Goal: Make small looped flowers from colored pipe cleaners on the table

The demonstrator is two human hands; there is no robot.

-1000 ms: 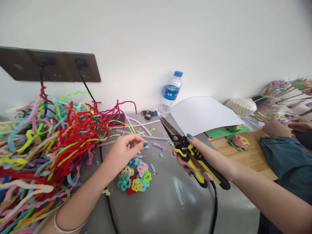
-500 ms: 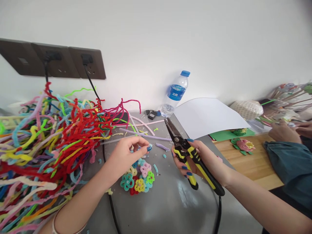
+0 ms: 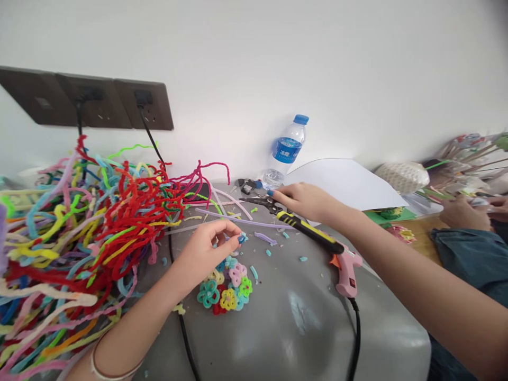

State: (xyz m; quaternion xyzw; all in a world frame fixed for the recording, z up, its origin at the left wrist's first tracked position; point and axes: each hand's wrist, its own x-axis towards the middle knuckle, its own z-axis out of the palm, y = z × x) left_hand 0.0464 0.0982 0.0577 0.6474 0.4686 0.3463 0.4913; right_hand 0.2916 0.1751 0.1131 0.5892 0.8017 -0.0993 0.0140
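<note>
My left hand (image 3: 210, 254) is closed in a pinch on a small light-blue pipe cleaner piece (image 3: 243, 238), mostly hidden by the fingertips. Below it, on the grey table, sits a cluster of pipe cleaner flowers (image 3: 228, 299) in teal, yellow, pink, green and red. Near the wall, my right hand (image 3: 304, 201) holds yellow-and-black shears (image 3: 309, 231) low over the table, blades pointing left; its thumb is by the pivot and the other fingers are largely hidden. Beyond the handle ends lies a pink glue gun (image 3: 347, 275).
A big tangle of pipe cleaners (image 3: 119, 222) covers the left side. A water bottle (image 3: 286, 151) leans on the wall beside white paper (image 3: 345, 182). Black cords cross the grey table (image 3: 278, 338). Another person's hand (image 3: 464, 211) is at far right.
My right hand has moved forward and turned, lowering the shears toward the table by the bottle; the glue gun now shows. My left hand has barely moved.
</note>
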